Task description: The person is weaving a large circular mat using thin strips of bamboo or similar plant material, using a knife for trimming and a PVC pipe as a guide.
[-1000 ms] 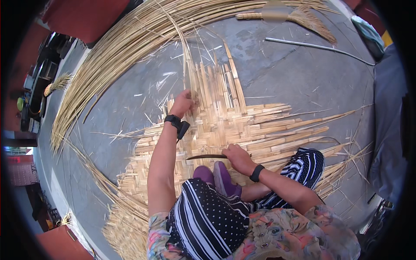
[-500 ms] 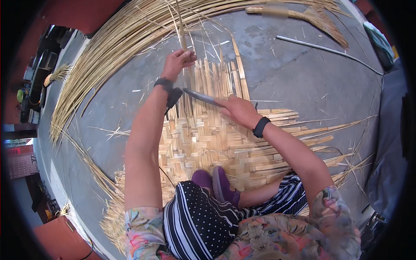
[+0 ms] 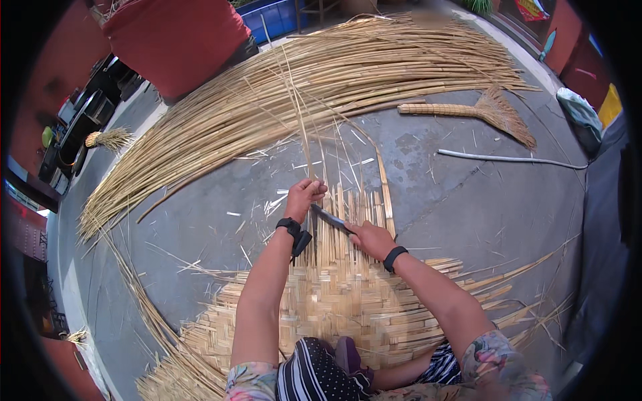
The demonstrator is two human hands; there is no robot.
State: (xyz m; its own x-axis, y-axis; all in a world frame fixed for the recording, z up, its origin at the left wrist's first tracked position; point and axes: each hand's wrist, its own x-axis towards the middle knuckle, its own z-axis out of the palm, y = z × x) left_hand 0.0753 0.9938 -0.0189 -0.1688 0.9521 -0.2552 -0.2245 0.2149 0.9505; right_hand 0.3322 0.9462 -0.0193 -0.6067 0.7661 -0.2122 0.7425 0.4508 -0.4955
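Observation:
My left hand point(image 3: 307, 195) is closed around a long split reed strip point(image 3: 304, 137), whose far end reaches up across the reed pile. In my right hand point(image 3: 372, 239) is a knife point(image 3: 330, 218) with a dark, slightly curved blade. The blade points left, its tip close to my left fingers and the strip; whether it touches the strip I cannot tell. Beneath both hands, upright strips run out of the woven reed mat point(image 3: 334, 301). My feet and crouched legs are over the near part of the mat.
A large pile of long reeds point(image 3: 321, 67) curves across the far floor. To the right lie a straw hand broom point(image 3: 468, 112) and a thin pale pipe point(image 3: 508, 158). Loose strips fan out from the mat's sides. A red-covered block point(image 3: 174, 43) stands at the far left.
The view has tilted up, so more of the reed pile shows. The knife and my left hand have come closer together. Both hands keep their holds.

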